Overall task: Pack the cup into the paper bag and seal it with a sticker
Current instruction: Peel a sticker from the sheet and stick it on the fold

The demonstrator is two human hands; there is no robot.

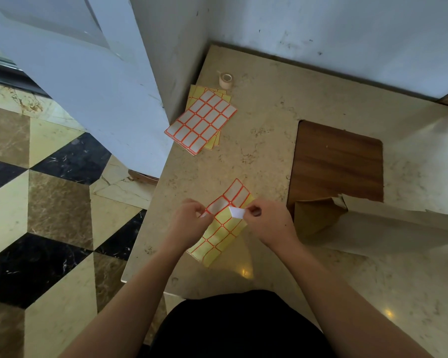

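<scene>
1. The paper bag (388, 226) was brown and crinkly. It lay on its side on the tabletop (267, 156), at the right. Its open end pointed left, and part of it lay over a dark wooden square (336, 161).
2. The sticker (237, 212) was small and white. It was partly peeled up from the sticker sheet (225, 223) and bent back, with one edge still on the sheet.
3. The sticker sheet was yellow with red-orange boxes. Most boxes near the person were bare. A few white stickers stayed at the far end.
4. No cup could be seen.
</scene>
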